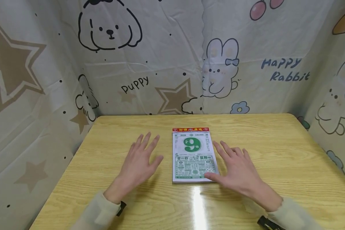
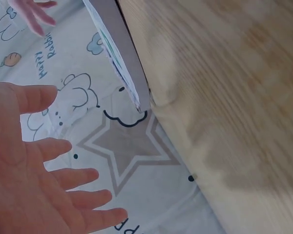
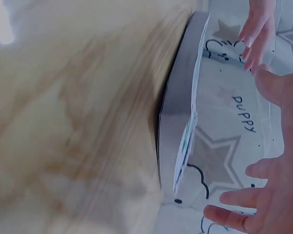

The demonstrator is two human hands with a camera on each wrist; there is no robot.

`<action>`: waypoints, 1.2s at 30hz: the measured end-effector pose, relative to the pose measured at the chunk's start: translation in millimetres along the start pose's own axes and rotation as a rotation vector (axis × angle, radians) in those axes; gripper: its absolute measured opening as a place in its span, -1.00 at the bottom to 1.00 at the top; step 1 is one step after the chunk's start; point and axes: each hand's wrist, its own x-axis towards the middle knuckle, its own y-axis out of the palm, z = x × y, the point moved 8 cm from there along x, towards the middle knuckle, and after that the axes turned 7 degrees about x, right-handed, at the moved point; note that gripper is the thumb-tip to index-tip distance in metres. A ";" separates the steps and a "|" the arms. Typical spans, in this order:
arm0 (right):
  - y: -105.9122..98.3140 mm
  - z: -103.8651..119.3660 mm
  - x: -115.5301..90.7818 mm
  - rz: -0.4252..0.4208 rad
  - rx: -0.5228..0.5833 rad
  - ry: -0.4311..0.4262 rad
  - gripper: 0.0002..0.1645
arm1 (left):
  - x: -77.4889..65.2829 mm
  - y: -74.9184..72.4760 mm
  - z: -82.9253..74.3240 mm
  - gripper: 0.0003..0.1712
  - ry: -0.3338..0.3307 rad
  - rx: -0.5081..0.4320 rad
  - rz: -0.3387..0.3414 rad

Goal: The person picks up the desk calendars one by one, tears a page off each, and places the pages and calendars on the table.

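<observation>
A thick tear-off calendar pad (image 1: pixel 189 163) lies flat on the wooden table (image 1: pixel 103 134), a green 9 on its top page and a red strip along its far edge. To its left my left hand (image 1: pixel 140 161) is held with fingers spread, apart from the pad. On the other side, my right hand (image 1: pixel 238 169) has its fingers loosely spread, and its thumb overlaps the pad's near right corner in the head view. Neither hand holds anything. The right wrist view shows the pad's thick page edge (image 3: pixel 178 92) beside the open palm.
A pale cloth curtain (image 1: pixel 166 57) printed with puppies, rabbits and stars hangs behind the table and along both sides. Light reflects off the tabletop in front of the pad. Dark bands (image 1: pixel 268 223) sit at both wrists by the light sleeves.
</observation>
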 end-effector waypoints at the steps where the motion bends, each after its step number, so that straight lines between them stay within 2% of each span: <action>1: 1.5 2.2 0.3 0.001 -0.004 -0.002 0.42 | 0.0 0.3 -1.1 -0.15 0.000 -0.011 0.002; 10: 14.6 19.2 9.5 0.015 0.073 -0.011 0.25 | 2.2 7.7 -6.3 -0.16 -0.029 -0.129 0.065; 15: 20.9 20.0 16.3 0.014 0.219 0.013 0.06 | 9.7 13.3 -6.3 -0.23 -0.025 -0.295 0.101; 19: 27.9 21.5 21.4 0.049 0.317 0.045 -0.02 | 17.8 20.7 -2.2 -0.24 -0.072 -0.455 0.147; 26: 38.2 22.4 25.2 0.132 0.395 0.095 0.05 | 27.1 34.1 4.9 -0.33 -0.191 -0.660 0.228; 31: 45.7 22.5 26.2 0.167 0.407 0.082 0.10 | 28.5 42.8 4.3 -0.34 -0.210 -0.771 0.290; 36: 49.3 21.9 28.6 0.167 0.425 0.098 0.06 | 27.8 51.8 3.8 -0.36 -0.250 -0.852 0.346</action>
